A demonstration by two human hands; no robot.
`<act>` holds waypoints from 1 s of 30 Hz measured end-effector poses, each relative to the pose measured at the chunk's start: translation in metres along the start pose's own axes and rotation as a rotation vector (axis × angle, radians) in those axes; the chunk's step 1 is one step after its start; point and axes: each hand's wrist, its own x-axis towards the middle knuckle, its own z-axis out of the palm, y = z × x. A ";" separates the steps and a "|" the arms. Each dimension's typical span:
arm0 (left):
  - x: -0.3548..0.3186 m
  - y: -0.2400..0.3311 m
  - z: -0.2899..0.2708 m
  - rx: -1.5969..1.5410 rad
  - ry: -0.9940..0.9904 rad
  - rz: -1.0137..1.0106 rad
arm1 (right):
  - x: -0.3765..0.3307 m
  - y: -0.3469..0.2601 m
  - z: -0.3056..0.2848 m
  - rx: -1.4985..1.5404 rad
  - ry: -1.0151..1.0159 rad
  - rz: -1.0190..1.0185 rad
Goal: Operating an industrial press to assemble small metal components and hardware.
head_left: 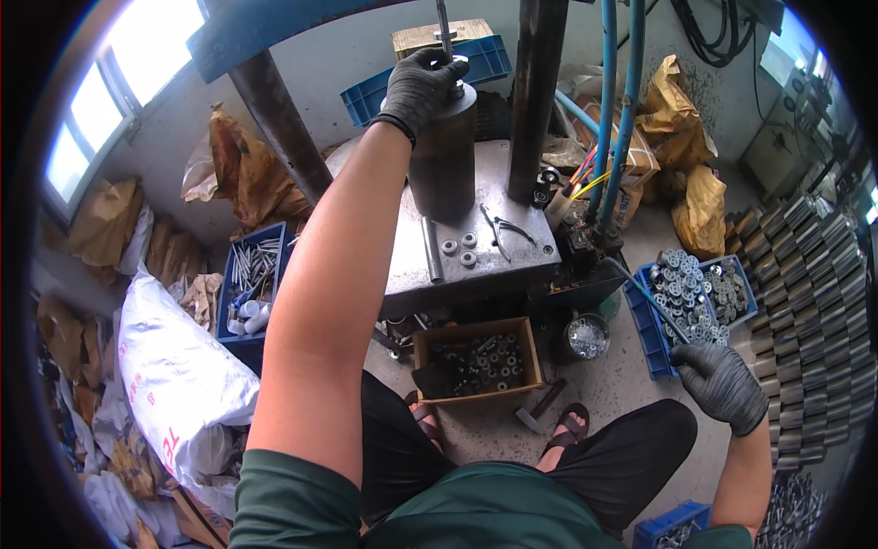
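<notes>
- The right hand (721, 384), in a dark glove, has its fingers curled tight round the near end of a thin blue rod (651, 300); the rod's long axis slants up and leftward, away over a blue crate of metal rings (697, 295).
- Between the feet lies a hammer (541, 403), beside a cardboard box of small parts (476, 360).
- Farther off, the left hand (421, 84), also gloved, has its fingers bent down over the top of an upright dark steel cylinder (444, 156) standing on the grey press table (476, 265).
</notes>
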 end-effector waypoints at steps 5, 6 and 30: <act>0.003 0.002 -0.001 -0.058 -0.008 -0.028 | -0.001 0.003 -0.001 -0.166 -0.223 -0.053; 0.004 0.000 -0.002 -0.057 -0.005 -0.026 | 0.000 0.002 -0.003 -0.167 -0.222 -0.056; -0.003 0.015 0.005 -0.435 -0.132 -0.153 | 0.215 -0.003 -0.123 -0.284 0.930 -0.097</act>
